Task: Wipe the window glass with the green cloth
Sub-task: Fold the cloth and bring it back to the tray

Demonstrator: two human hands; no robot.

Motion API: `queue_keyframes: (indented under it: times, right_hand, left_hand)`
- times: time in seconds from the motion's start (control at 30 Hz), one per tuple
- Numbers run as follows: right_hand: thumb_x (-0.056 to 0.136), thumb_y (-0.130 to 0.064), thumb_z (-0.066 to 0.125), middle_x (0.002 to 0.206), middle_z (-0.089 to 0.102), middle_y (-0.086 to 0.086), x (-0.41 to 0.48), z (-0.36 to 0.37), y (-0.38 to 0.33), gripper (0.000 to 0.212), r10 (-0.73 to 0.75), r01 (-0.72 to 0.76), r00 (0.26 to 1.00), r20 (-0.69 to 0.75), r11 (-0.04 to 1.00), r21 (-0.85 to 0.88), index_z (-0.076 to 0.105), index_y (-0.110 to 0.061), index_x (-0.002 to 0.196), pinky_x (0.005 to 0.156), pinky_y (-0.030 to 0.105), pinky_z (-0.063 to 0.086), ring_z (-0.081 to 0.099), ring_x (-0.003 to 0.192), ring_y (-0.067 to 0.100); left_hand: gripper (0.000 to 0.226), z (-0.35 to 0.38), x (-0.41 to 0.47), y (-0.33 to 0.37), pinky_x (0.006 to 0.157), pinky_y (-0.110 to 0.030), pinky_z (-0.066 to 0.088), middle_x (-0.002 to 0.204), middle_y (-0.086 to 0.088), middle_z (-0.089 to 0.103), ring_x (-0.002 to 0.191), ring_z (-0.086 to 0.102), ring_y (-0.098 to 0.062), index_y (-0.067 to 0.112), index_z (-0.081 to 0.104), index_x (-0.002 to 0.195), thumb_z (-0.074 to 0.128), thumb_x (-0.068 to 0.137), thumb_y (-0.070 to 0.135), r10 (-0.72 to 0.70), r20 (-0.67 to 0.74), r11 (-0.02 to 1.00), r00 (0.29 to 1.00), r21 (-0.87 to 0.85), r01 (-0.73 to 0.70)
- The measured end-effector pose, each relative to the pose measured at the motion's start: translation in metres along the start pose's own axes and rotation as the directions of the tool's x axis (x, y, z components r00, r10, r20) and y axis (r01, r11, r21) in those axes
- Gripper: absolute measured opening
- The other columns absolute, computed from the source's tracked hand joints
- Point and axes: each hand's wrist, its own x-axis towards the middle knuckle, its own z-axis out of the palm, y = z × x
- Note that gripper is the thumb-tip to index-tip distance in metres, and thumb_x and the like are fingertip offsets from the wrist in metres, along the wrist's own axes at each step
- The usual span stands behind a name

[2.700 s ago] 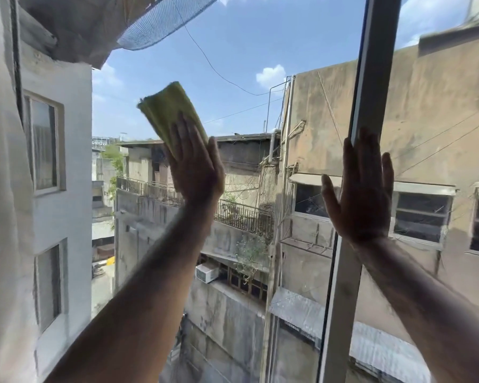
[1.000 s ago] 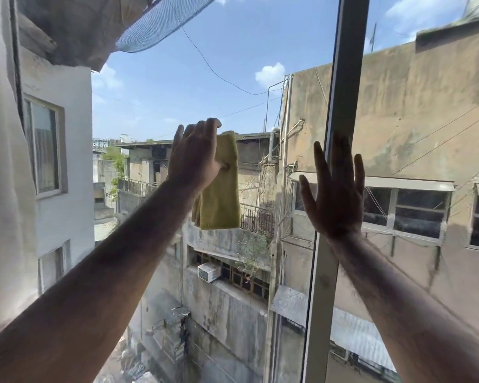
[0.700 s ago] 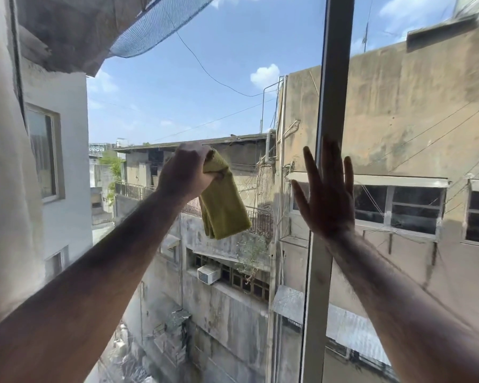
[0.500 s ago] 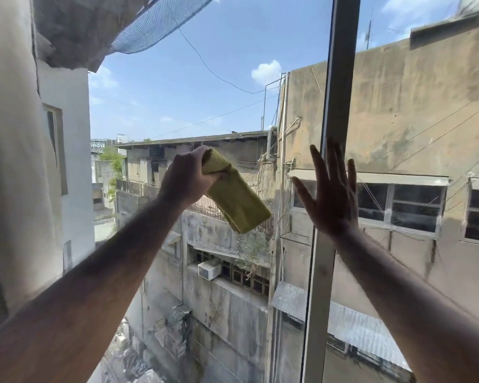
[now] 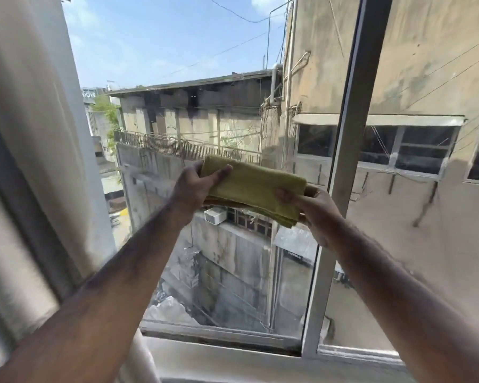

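From my head view, I hold the folded green cloth [image 5: 253, 189] off the window glass [image 5: 205, 78], my left hand [image 5: 194, 186] closed on one end, my right hand [image 5: 313, 205] on the other. I judge I'm refolding it; next, press it flat against the pane.

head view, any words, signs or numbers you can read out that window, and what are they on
"HOVE": white letters on a distant building sign at far left, beyond the curtain; cut off at its left edge, so likely part of a longer word.
Small dark sign low on the wall outside: too blurred to read.
Green cloth: no text.
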Motion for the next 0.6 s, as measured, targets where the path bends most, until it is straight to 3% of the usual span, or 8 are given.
queue_keyframes:
  times: [0.13, 0.27, 0.33, 0.47, 0.6]
  right_hand:
    - [0.067, -0.028, 0.097, 0.082, 0.082, -0.002, -0.059, -0.018, 0.099, 0.026, 0.244, -0.243, 0.97, -0.021, 0.968, 0.058, 0.087, -0.02, 0.09, 0.054, 0.025, 0.063, 0.078, 0.068, 0.012]
    - [0.068, -0.029, 0.093, 0.086, 0.084, -0.004, -0.141, -0.035, 0.223, 0.026, 0.5, -0.498, 0.865, -0.043, 0.866, 0.045, 0.087, -0.02, 0.092, 0.056, 0.02, 0.062, 0.078, 0.07, 0.008]
    - [0.075, -0.024, 0.092, 0.089, 0.084, -0.001, -0.185, -0.04, 0.288, 0.022, 0.627, -0.627, 0.777, -0.065, 0.779, 0.013, 0.086, -0.015, 0.094, 0.056, 0.02, 0.062, 0.078, 0.07, 0.008]
    - [0.094, -0.008, 0.08, 0.093, 0.082, 0.005, -0.281, -0.049, 0.4, 0.025, 0.831, -0.833, 0.553, -0.056, 0.552, -0.032, 0.078, 0.0, 0.117, 0.059, 0.021, 0.064, 0.077, 0.069, 0.01]
    - [0.097, -0.002, 0.076, 0.108, 0.077, 0.016, -0.384, -0.054, 0.493, 0.029, 0.946, -0.947, 0.32, -0.049, 0.319, -0.028, 0.072, 0.002, 0.125, 0.071, 0.028, 0.069, 0.077, 0.08, 0.019]
  left_hand:
    - [0.01, -0.002, -0.045, -0.113, 0.072, -0.035, 0.068, 0.088, 0.002, 0.072, 0.078, 0.07, -0.016, 0.013, 0.073, 0.106, 0.071, 0.097, 0.018, -0.238, 0.148, 0.967, 0.96, -0.06, 0.249]
    - [0.008, 0.006, -0.116, -0.25, 0.055, -0.025, 0.064, 0.078, 0.004, 0.075, 0.063, 0.068, -0.009, 0.012, 0.077, 0.098, 0.076, 0.091, 0.008, -0.455, 0.198, 0.889, 0.868, 0.056, 0.454]
    - [0.012, 0.013, -0.16, -0.318, 0.051, -0.021, 0.061, 0.078, 0.004, 0.076, 0.06, 0.068, -0.006, 0.006, 0.076, 0.102, 0.076, 0.09, 0.004, -0.568, 0.213, 0.823, 0.795, 0.11, 0.558]
    - [0.016, 0.026, -0.246, -0.436, 0.049, -0.014, 0.055, 0.08, 0.0, 0.075, 0.064, 0.066, -0.007, 0.0, 0.075, 0.105, 0.077, 0.089, 0.0, -0.701, 0.184, 0.713, 0.69, 0.218, 0.666]
    - [0.027, 0.038, -0.329, -0.541, 0.059, -0.02, 0.058, 0.098, -0.019, 0.071, 0.074, 0.065, -0.017, -0.012, 0.07, 0.117, 0.073, 0.091, -0.004, -0.809, 0.219, 0.586, 0.546, 0.37, 0.721]
